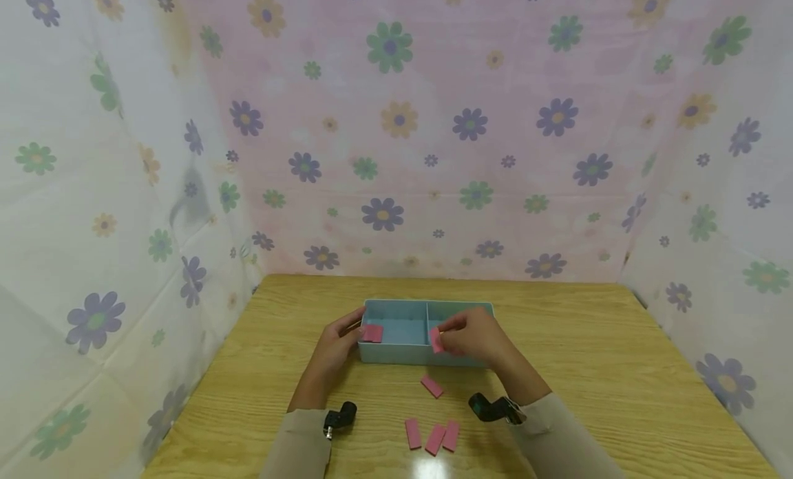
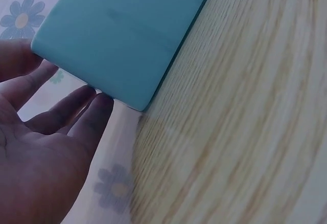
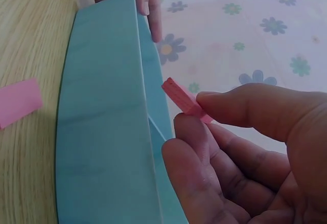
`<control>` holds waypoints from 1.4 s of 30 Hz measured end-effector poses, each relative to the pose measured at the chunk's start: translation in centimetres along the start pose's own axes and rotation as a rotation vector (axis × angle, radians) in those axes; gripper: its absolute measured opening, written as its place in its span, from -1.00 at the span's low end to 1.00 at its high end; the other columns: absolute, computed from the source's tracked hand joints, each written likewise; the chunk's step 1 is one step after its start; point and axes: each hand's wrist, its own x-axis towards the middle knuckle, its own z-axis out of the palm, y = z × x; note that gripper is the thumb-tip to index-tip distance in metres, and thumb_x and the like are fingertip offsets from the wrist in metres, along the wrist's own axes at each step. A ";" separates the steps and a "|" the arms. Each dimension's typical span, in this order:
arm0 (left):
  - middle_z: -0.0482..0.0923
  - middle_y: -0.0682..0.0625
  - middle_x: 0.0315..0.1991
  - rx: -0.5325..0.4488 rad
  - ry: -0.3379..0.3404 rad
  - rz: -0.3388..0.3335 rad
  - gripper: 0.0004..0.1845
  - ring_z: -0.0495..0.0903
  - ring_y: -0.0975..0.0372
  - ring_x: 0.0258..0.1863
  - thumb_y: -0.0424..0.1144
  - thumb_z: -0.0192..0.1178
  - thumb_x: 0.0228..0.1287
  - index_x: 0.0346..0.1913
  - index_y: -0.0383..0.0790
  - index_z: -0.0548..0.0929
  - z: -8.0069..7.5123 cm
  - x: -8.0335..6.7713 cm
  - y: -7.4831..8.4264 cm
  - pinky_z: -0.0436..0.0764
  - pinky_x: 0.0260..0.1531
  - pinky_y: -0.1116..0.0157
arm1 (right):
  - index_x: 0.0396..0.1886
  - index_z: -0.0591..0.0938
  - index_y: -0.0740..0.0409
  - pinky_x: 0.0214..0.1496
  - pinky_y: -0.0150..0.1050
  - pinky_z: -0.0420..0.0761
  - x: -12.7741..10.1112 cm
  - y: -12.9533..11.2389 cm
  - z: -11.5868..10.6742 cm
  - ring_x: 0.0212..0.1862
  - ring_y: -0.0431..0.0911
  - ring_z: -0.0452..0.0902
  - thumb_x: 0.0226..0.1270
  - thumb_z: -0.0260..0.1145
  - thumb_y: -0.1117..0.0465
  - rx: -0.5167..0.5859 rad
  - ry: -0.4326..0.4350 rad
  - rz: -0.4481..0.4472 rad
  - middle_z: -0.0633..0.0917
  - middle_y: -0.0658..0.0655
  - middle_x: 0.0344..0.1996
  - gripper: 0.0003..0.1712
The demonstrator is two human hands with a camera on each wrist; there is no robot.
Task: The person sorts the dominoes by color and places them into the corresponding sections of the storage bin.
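Nr: 3 pink pcs [image 1: 436, 440] grouped on tbl [image 1: 619, 369], 4th pc [image 1: 431, 387] closer to box; so 4 left outside. Next: blue box [image 1: 396, 355], L hand [image 1: 334, 345] gripping its L end. R hand [image 1: 473, 333] pinches pink pc [image 3: 181, 98] above box, just R of divider [image 1: 427, 321]. L compt. [image 1: 403, 331] already has pcs [image 1: 372, 333], count unclear. R compt. partly hidden, can't tell. Prob. midway.

Right hand [image 1: 482, 336] pinching pink block [image 1: 436, 340]; blue box [image 1: 393, 355], table [image 1: 570, 334]

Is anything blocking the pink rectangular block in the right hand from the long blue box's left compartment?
Only the thin blue divider, just left of the pink block; the block seems held above the box.
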 end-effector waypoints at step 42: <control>0.33 -0.21 0.54 0.008 0.006 -0.003 -0.46 0.30 -0.08 0.54 -0.37 0.12 0.56 0.53 -0.24 0.40 0.1 0.0 0.0 0.39 0.47 0.03 | -0.08 0.82 0.22 -0.15 -0.14 0.81 4.6 -3.9 2.4 -0.24 -0.07 0.79 0.33 0.48 0.19 0.143 -0.003 0.032 0.80 0.18 -0.16 -0.76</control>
